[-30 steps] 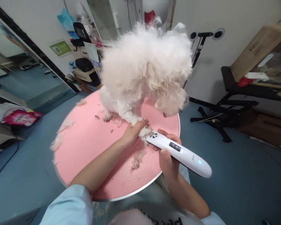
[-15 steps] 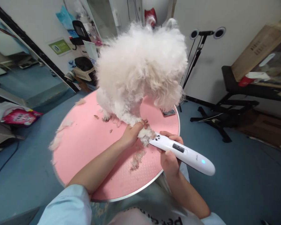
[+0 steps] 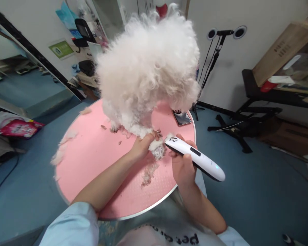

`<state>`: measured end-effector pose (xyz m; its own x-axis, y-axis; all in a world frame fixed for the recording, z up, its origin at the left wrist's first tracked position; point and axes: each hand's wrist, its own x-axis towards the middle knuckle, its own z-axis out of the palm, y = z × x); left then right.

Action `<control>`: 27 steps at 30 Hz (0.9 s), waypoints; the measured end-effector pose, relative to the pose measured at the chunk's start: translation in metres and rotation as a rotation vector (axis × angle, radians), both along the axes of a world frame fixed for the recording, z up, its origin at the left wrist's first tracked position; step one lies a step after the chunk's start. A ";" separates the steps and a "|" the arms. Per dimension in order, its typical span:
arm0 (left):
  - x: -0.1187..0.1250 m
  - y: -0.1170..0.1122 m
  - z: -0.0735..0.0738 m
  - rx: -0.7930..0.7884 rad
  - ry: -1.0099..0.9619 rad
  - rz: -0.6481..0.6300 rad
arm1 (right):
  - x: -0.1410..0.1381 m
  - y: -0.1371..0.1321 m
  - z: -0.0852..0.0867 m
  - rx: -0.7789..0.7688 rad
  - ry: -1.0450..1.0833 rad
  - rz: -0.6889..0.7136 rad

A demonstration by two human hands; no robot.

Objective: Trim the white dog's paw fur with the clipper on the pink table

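Note:
A fluffy white dog (image 3: 149,65) stands on a round pink grooming table (image 3: 92,157), its head lowered to the right. My left hand (image 3: 143,145) is closed around one front leg, and the paw (image 3: 157,150) sticks out past my fingers. In my right hand (image 3: 183,165) is a white hair clipper (image 3: 195,155) with a lit blue light. The clipper's head is just right of the paw, with a small tuft of fur at its tip. Loose clipped fur (image 3: 149,174) lies on the table below the paw.
More fur clumps (image 3: 63,147) lie along the table's left edge. A phone (image 3: 182,118) rests near the right rim, beneath the dog's head. Behind stands a black tripod with round lamps (image 3: 222,34). A black-legged stand (image 3: 246,106) is at the right.
The clipper has tilted and its head has moved slightly away from the paw. The dog's head has shifted a little, showing more of the phone. My left hand keeps its grip.

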<state>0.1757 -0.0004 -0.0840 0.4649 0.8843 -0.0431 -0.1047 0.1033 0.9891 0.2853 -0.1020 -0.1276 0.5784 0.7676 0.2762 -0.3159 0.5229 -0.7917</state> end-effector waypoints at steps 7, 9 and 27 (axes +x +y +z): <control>0.003 -0.002 0.006 -0.013 -0.182 -0.041 | -0.001 -0.011 0.012 -0.089 0.474 0.193; 0.004 -0.003 0.007 -0.030 -0.191 -0.062 | -0.003 -0.010 0.017 -0.093 0.511 0.193; -0.002 0.002 0.000 -0.043 -0.128 -0.016 | 0.008 0.000 0.022 -0.218 0.659 0.148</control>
<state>0.1733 0.0019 -0.0837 0.4832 0.8753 -0.0202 -0.2275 0.1479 0.9625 0.2928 -0.1016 -0.1060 0.4576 0.8490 -0.2642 -0.8206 0.2888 -0.4932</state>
